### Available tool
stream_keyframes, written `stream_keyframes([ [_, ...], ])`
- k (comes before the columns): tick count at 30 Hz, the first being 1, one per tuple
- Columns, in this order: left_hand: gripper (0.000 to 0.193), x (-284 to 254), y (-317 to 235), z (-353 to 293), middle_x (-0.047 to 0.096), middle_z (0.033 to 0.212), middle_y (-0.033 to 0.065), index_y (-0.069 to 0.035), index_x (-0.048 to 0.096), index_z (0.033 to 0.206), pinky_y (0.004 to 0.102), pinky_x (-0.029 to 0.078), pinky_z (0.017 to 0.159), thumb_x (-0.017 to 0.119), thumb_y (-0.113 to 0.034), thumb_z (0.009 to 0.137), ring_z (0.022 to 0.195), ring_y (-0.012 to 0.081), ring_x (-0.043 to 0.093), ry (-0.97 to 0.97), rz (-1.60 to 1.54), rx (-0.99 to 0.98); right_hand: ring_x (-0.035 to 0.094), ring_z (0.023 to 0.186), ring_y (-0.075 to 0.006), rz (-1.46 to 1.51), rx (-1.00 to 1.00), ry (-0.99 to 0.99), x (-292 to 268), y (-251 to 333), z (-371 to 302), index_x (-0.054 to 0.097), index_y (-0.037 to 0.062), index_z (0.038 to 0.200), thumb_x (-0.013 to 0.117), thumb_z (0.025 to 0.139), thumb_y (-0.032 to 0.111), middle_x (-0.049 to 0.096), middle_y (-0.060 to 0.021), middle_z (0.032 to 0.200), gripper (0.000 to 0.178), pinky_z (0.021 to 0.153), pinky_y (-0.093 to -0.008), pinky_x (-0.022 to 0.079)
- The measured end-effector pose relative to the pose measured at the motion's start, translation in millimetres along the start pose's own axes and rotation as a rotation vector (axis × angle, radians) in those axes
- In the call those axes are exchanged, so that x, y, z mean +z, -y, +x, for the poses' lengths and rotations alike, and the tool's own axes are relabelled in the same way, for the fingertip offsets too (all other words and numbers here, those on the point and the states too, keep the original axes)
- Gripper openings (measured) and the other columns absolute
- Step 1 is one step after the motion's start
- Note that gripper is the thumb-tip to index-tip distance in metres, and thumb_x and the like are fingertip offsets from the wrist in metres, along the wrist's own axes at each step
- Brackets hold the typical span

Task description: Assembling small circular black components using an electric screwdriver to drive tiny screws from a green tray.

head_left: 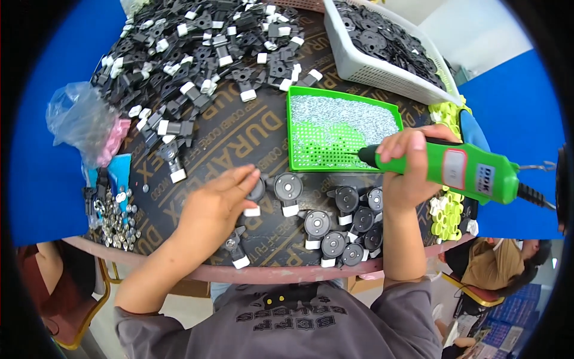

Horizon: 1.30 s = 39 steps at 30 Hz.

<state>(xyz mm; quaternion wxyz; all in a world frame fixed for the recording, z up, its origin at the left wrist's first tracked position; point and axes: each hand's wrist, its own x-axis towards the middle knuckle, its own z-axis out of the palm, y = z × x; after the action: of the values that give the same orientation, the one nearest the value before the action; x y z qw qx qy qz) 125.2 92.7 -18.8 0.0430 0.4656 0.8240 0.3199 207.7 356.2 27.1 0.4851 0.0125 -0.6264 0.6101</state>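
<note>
A green electric screwdriver [481, 173] is gripped in my right hand [412, 158], held sideways. Its dark tip points left, over the green perforated tray [289, 131], where small silvery screws [335, 110] cover the far part. My left hand [212, 203] has its fingertips on a black round-disc part [257, 190] with a white tab, partly hidden by the fingers. Just right of it lies a similar disc part [288, 187]. Several more disc parts [333, 244] cluster near the front edge. Below my left hand rests a black bracket [235, 246] with a white tab and no disc.
Black brackets with white tabs [209, 54] heap at the far left. A white basket [382, 84] of black discs stands far right. Yellow-green pieces [447, 215] lie at the right edge; metal pieces [122, 224] and a plastic bag [81, 119] sit left. Other people are beyond the table.
</note>
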Motion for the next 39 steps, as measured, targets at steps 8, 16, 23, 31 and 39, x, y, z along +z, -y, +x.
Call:
stream_keyframes([
  [8,0.047,3.9,-15.9,18.0,0.068,0.108,0.0115,-0.006,0.064,0.112,0.0392,0.053,0.082,0.081,-0.013,0.069,0.099,0.0318,0.065,0.102,-0.24,-0.084,0.048,0.051,-0.0165,-0.075,0.043,0.105,13.9,-14.2,3.8,0.041,0.0047,0.111,0.053,0.094,0.002,0.05,-0.0085,0.064,0.021,0.051,-0.0338,0.047],
  [16,0.049,9.2,-8.3,14.5,0.063,0.102,0.0093,-0.009,0.064,0.112,0.0378,0.05,0.076,0.084,-0.015,0.068,0.091,0.0314,0.061,0.116,-0.396,-0.135,0.048,0.052,-0.0161,-0.083,0.015,0.126,13.6,-19.9,5.6,0.043,0.0051,0.108,0.053,0.095,0.004,0.05,-0.0078,0.066,0.017,0.05,-0.0328,0.046],
  [23,0.056,11.0,-3.4,14.9,0.065,0.105,0.011,-0.005,0.066,0.108,0.0363,0.05,0.084,0.09,-0.015,0.059,0.098,0.0291,0.063,0.137,-0.496,-0.165,0.053,0.048,-0.0167,-0.025,-0.011,0.105,9.6,-25.0,3.1,0.039,0.0003,0.11,0.052,0.093,-0.002,0.055,-0.0107,0.063,0.021,0.048,-0.0315,0.049],
  [31,0.051,12.0,-0.5,14.3,0.063,0.109,0.011,-0.006,0.064,0.111,0.0381,0.05,0.085,0.086,-0.015,0.066,0.101,0.0315,0.061,0.108,-0.527,-0.089,0.05,0.049,-0.0166,0.019,0.016,0.073,13.1,-16.1,1.7,0.039,0.0031,0.111,0.054,0.094,0.0,0.052,-0.0098,0.063,0.023,0.048,-0.0322,0.047],
  [39,0.049,16.1,4.8,10.5,0.068,0.11,0.0125,-0.006,0.069,0.111,0.0349,0.053,0.084,0.087,-0.011,0.065,0.099,0.0292,0.066,0.07,-0.537,-0.11,0.051,0.05,-0.0164,0.106,0.006,0.46,45.4,64.7,-13.4,0.04,0.0102,0.111,0.05,0.098,0.014,0.051,-0.0045,0.069,0.017,0.045,-0.0303,0.047],
])
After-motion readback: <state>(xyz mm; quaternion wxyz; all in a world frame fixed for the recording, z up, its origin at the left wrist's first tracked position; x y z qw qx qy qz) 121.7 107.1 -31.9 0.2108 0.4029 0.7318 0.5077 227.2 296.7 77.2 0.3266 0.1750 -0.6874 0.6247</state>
